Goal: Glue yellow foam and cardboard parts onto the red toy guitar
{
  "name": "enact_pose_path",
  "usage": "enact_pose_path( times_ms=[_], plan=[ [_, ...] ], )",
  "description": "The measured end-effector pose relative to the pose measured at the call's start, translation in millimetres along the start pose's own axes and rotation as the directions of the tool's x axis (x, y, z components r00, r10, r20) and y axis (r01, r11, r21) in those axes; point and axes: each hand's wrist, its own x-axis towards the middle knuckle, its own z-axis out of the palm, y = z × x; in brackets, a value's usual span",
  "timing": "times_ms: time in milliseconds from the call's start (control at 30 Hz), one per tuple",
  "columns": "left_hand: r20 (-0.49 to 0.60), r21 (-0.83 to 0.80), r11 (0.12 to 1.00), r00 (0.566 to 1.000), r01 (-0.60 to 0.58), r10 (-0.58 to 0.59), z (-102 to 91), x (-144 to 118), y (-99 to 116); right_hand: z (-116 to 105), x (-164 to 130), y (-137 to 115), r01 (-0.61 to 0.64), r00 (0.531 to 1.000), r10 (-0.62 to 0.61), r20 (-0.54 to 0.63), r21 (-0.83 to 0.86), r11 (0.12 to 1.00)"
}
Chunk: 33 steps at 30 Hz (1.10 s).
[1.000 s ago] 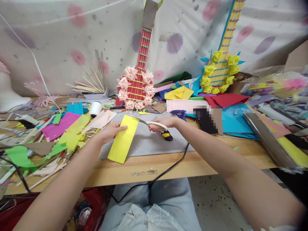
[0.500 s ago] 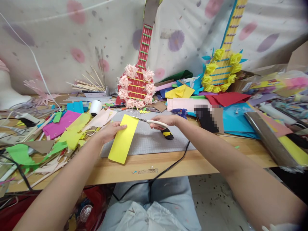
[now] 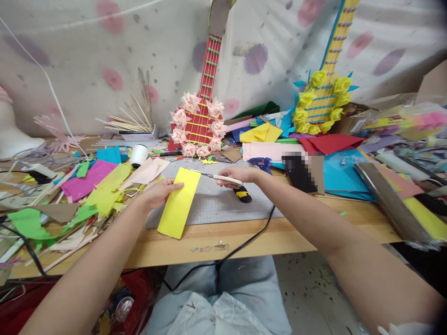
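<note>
Arms: bare to beyond the elbows, no sleeves, watch or rings visible.
Left hand [image 3: 158,193]: ungloved.
Right hand [image 3: 239,176]: ungloved.
Legs, 6 o'clock: pale blue jeans.
Lap: crumpled white garment hem, faintly marked.

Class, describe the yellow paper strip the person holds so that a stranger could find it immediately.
Start at the grey cutting mat at the wooden table's front edge. On its left part, the left hand holds a yellow paper strip. Unlike the crumpled scraps nearby, it is a clean, flat rectangle, with scissors at its top corner.
</note>
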Motion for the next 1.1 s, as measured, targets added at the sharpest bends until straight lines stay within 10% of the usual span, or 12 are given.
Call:
enact_pose_path(
  times_ms=[1100],
  plan=[
    [0.073, -0.035, 0.998, 0.996, 0.06, -0.057, 18.9, -4, 1, 3, 6, -11, 0.036, 0.997, -0.03, 0.078, -0.069, 0.997]
  ],
)
